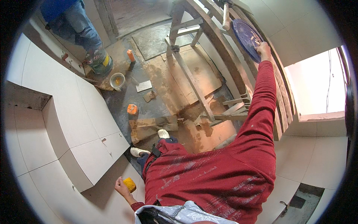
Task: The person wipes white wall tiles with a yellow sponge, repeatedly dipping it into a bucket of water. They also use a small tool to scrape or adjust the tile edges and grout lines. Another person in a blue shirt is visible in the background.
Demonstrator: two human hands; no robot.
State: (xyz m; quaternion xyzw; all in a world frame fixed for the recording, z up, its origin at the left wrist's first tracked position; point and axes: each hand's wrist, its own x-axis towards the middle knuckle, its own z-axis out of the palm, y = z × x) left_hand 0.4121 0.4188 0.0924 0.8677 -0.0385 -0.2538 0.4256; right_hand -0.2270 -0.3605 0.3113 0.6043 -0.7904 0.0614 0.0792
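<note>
Grey-white patterned cloth (192, 211) sits nearest the camera, with a dusty dark-red sweater (209, 168) just beyond it. Head view, only one: left hand (123, 189), low on the near left, has its fingers closed round a yellow sponge-like block (129, 184), held up clear of the floor. Right hand (263, 51), arm stretched to the far right, is at a round purple plastic disc (242, 36) on the brown wooden plank staging (220, 43); fingers drawn in narrow by a scatter of small pale slivers (255, 40). Can't tell if it has one or is just on the rim. Progress, judging by surfaces: large white tiles (67, 93) cover most of the left and right walls, so facing looks largely done. Left over: a dark rough opening (308, 196) near right has no tile, and the notch on the left shows a bare grey strip (28, 96). Small chips (104, 140) sit by the left tile joints, so I'd call that edge unfinished; too small to say what they are. Cleanup looks outstanding too: stained brown cardboard (153, 127), a pale bucket (118, 81) and a loose white rectangular piece (144, 86) lie about the floor.
</note>
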